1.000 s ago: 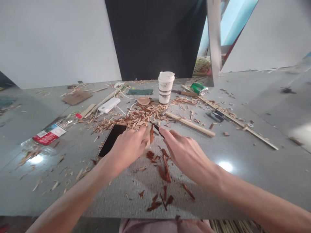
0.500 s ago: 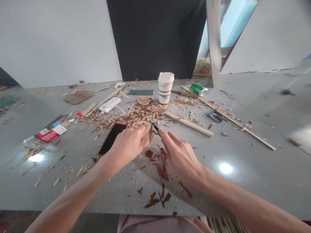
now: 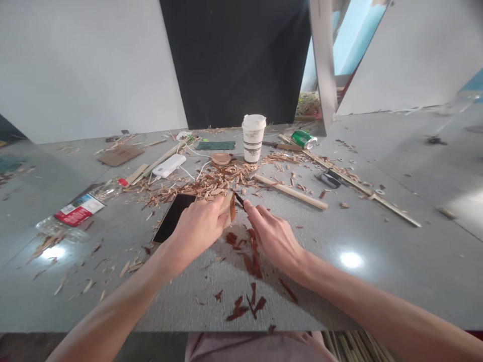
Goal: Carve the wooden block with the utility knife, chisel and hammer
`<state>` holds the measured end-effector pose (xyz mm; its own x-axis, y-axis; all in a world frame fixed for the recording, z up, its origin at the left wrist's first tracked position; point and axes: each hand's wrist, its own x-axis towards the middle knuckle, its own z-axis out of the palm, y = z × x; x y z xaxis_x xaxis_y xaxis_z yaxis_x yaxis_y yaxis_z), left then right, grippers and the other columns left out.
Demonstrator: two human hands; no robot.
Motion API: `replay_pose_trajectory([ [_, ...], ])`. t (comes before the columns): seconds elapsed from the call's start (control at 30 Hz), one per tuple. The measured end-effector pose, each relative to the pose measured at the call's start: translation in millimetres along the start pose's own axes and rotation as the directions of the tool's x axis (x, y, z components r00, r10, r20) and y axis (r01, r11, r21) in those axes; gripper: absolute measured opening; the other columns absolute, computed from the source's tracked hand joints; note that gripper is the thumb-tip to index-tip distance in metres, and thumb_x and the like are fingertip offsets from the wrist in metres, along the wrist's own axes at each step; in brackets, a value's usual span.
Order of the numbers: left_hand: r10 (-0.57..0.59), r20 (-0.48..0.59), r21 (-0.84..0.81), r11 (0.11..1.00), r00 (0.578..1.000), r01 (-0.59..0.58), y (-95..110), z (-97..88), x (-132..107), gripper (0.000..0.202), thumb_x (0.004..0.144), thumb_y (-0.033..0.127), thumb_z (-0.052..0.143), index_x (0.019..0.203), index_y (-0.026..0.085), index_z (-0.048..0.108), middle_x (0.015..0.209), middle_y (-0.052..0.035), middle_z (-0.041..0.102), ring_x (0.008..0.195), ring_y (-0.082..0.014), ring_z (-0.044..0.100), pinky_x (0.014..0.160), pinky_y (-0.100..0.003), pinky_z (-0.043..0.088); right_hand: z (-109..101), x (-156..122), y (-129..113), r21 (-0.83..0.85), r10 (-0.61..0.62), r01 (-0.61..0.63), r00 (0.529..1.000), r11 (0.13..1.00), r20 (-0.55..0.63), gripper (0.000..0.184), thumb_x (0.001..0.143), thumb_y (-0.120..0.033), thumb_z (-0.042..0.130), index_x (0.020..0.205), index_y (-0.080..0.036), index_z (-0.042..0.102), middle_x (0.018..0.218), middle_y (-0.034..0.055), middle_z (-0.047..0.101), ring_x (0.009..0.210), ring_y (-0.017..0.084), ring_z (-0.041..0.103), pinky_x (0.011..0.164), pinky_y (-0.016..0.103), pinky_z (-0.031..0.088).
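My left hand (image 3: 202, 218) is closed around a pale piece of wood (image 3: 227, 207) whose right side shows reddish-brown bark. In my right hand (image 3: 269, 229) is a thin dark tool, seemingly a knife (image 3: 239, 199), with its tip close against the top of the wood; whether they touch I cannot tell. The fingers cover most of the knife's handle. Below the hands lie dark bark shavings (image 3: 255, 259) on the grey table (image 3: 181, 306). Just left of my left hand a black phone (image 3: 174, 218) lies flat, partly covered by the hand.
A lidded paper cup (image 3: 252, 138) stands behind the heap of wood shavings (image 3: 211, 183). Right of it are a wooden stick (image 3: 290, 192), a green can (image 3: 304, 139) on its side and a long strip (image 3: 339, 175). To the left lie a plastic bottle (image 3: 79, 210) and a white power bank (image 3: 169, 166) with cable.
The view has shifted slightly, so the background sits a little further left. Both hands keep nearly the same grip and place, with the knife tip still by the wood.
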<state>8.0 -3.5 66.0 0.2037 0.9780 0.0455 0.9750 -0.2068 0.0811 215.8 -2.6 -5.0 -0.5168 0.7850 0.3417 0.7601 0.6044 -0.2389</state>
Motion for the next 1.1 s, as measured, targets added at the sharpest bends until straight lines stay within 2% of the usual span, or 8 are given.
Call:
replay_pose_trajectory([
  [0.2,0.022,-0.003,-0.012,1.0,1.0,-0.022,-1,0.1,1,0.019,0.102,0.028,0.052,0.101,0.017,0.068,0.086,-0.0151,0.077,0.081,-0.0325,0.077,0.065,-0.035,0.05,2,-1,0,-0.001,0.014,-0.014,0.999,1.0,0.033,0.071,0.088,0.0,0.038,0.157,-0.015,0.034,0.105,0.0112,0.065,0.069,0.015,0.055,0.059,0.028,0.038],
  [0.33,0.024,0.012,0.014,1.0,1.0,-0.024,0,-0.6,0,0.021,0.1,0.025,0.051,0.109,0.016,0.067,0.091,-0.0168,0.078,0.085,-0.035,0.077,0.067,-0.038,0.053,8,-3,2,0.02,0.045,-0.047,0.994,0.999,0.104,0.065,0.092,-0.002,0.036,0.155,-0.017,0.039,0.105,0.0106,0.067,0.072,0.016,0.059,0.063,0.029,0.041],
  [0.43,0.009,0.028,0.031,0.999,1.0,-0.01,-1,-0.4,0,0.024,0.099,0.026,0.05,0.114,0.017,0.066,0.091,-0.0156,0.078,0.086,-0.0355,0.077,0.067,-0.039,0.053,13,-2,3,0.02,0.061,-0.064,0.99,0.998,0.129,0.062,0.096,-0.006,0.034,0.157,-0.018,0.037,0.107,0.0119,0.068,0.077,0.018,0.062,0.067,0.03,0.042],
  [0.57,0.009,0.032,0.043,0.999,0.999,-0.011,-3,0.6,1,0.021,0.099,0.026,0.05,0.111,0.018,0.066,0.09,-0.0141,0.078,0.084,-0.0336,0.077,0.066,-0.037,0.053,14,0,4,0.009,0.073,-0.075,0.988,0.997,0.139,0.059,0.099,-0.007,0.033,0.156,-0.019,0.037,0.109,0.0119,0.068,0.078,0.018,0.062,0.066,0.03,0.039],
  [0.77,0.02,0.014,0.047,0.999,1.0,-0.021,-3,1.4,1,0.021,0.1,0.025,0.048,0.108,0.018,0.065,0.09,-0.0143,0.078,0.083,-0.0333,0.077,0.064,-0.037,0.052,3,4,0,-0.041,0.068,-0.06,0.976,0.997,0.205,0.068,0.089,-0.001,0.039,0.155,-0.017,0.036,0.106,0.0122,0.068,0.075,0.019,0.058,0.065,0.032,0.036],
  [0.9,0.037,0.006,0.044,0.998,0.999,-0.038,-3,1.6,1,0.017,0.099,0.024,0.049,0.105,0.019,0.065,0.09,-0.0127,0.078,0.082,-0.0315,0.077,0.064,-0.036,0.051,-4,6,-4,-0.023,0.076,-0.073,0.971,0.997,0.227,0.065,0.085,0.002,0.04,0.147,-0.017,0.042,0.107,0.0121,0.07,0.075,0.018,0.06,0.066,0.032,0.035],
  [1.1,0.03,0.003,0.057,0.998,1.0,-0.03,-3,2.2,3,0.017,0.099,0.025,0.05,0.105,0.019,0.065,0.091,-0.0135,0.079,0.083,-0.0312,0.077,0.065,-0.036,0.051,-3,6,-3,-0.047,0.065,-0.056,0.974,0.997,0.215,0.064,0.086,0.002,0.041,0.147,-0.017,0.04,0.107,0.0131,0.071,0.072,0.017,0.06,0.061,0.032,0.027],
])
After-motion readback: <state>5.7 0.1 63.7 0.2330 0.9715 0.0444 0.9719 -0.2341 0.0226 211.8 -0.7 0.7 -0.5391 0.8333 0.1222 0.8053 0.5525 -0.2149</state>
